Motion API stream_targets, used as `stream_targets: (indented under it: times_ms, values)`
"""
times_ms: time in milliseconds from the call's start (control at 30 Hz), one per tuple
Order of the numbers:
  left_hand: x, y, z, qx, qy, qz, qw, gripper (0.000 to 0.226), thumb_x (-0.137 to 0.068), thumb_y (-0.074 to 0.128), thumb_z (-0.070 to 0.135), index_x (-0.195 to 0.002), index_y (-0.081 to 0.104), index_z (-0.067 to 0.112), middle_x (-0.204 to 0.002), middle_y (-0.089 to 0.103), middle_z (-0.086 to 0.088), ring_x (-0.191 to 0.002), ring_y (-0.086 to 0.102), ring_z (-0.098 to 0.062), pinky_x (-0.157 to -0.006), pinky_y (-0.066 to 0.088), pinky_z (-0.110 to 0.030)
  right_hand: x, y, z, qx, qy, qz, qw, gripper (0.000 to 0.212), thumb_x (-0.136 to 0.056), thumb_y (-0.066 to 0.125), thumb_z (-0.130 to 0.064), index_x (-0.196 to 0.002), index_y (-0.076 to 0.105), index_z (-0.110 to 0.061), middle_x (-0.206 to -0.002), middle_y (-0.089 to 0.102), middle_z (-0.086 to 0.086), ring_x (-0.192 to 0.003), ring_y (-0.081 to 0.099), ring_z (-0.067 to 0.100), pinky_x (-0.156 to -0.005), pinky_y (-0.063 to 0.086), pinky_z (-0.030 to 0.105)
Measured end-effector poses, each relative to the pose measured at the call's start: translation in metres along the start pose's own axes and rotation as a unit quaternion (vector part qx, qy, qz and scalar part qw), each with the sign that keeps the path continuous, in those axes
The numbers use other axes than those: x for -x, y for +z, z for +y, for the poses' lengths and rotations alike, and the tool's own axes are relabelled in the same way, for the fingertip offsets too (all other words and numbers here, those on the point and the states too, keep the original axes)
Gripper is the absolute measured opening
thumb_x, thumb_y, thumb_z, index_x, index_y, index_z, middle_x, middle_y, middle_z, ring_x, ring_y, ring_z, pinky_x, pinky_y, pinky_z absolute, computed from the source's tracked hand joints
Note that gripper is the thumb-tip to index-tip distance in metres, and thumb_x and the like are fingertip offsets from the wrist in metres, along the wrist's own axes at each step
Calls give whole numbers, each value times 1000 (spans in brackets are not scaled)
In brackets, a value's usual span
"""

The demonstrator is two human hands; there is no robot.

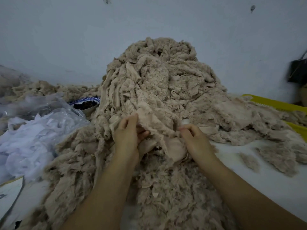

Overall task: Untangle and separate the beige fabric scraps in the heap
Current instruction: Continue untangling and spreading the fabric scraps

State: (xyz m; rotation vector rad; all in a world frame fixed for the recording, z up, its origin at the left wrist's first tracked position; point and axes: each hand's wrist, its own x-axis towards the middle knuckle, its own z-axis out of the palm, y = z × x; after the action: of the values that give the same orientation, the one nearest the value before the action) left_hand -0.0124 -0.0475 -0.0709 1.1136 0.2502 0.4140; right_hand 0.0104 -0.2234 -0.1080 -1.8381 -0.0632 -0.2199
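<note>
A tall heap of beige fabric scraps (159,83) rises in the middle of the view against the wall and spills toward me. At its foot a frayed beige scrap (159,127) stretches between my hands. My left hand (128,135) grips the scrap's left edge, thumb up against the cloth and fingers curled beneath. My right hand (194,138) pinches its right edge with curled fingers. More fluffy beige scraps (169,188) lie between my forearms.
White plastic bags and white cloth (31,135) lie at the left. A blue-patterned bowl (86,104) of dark bits sits behind them. A yellow crate (279,104) is at the right, with loose scraps (275,156) on the white table (265,183). A black bag (298,70) hangs on the wall.
</note>
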Motion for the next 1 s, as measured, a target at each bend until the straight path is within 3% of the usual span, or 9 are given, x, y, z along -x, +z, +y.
stream_targets:
  times_ms: [200,333,533,633,700,767,833,933,1000]
  values:
    - [24,15,-10,-122,28,-179,976,22,-96,65,33,-78,74,24,-84,76,-8,-76,73,-22,-65,59,-33,15,6,-13,73,-176,-55,980,38,-88,44,-70,-102,55,-37,-100,53,-22,-87,49,-10,-75,36,6]
    - [23,17,-14,-143,63,-180,971,28,-99,60,34,-73,69,29,-80,71,-2,-80,67,-22,-83,55,-47,6,3,-13,2,-106,13,994,27,-104,40,-40,-84,56,-30,-80,60,-17,-72,53,-9,-65,40,12]
    - [17,11,-9,-66,15,-167,984,34,-99,60,36,-66,60,31,-65,56,6,-57,54,-8,-61,49,-29,-2,-7,-10,-95,-5,26,995,54,-103,38,-50,-56,55,-31,-48,47,-12,-47,43,6,-52,34,27]
    - [20,12,-12,-131,76,-209,966,34,-97,63,29,-64,58,27,-85,59,15,-82,59,-10,-73,44,-25,1,-4,-9,-157,-15,-28,987,43,-92,43,-70,-91,74,-40,-91,73,-16,-87,67,0,-82,53,34]
    - [24,14,-15,-236,147,-261,924,36,-94,64,23,-59,54,24,-104,57,35,-98,53,17,-78,38,-9,4,0,-12,-198,-7,-89,976,71,-75,53,-84,-124,67,-34,-122,70,-6,-115,65,13,-99,50,39]
    - [25,15,-22,-332,154,-318,874,35,-89,61,23,-57,49,26,-103,53,33,-90,45,28,-73,34,-1,5,0,-14,-227,21,-101,968,71,-75,65,-73,-128,63,-26,-118,72,-1,-110,68,18,-93,54,39]
    - [27,16,-25,-370,116,-350,853,33,-86,57,27,-56,45,30,-83,46,28,-75,46,18,-68,35,-3,2,-2,-14,-225,47,-69,971,42,-90,66,-48,-121,64,-21,-106,75,2,-98,72,21,-84,58,40]
    - [27,17,-21,-314,50,-291,903,35,-85,54,51,-57,62,31,-69,60,26,-64,56,8,-57,41,-5,-2,-7,-13,-199,49,-37,978,23,-98,57,-40,-112,67,-23,-103,76,-1,-96,72,17,-85,58,38]
    - [24,14,-19,-252,-8,-254,934,43,-84,51,76,-76,76,43,-81,74,19,-79,69,2,-67,51,-10,3,-6,-17,-159,-12,-50,986,22,-100,54,-39,-100,71,-25,-92,77,-8,-87,72,7,-75,58,24]
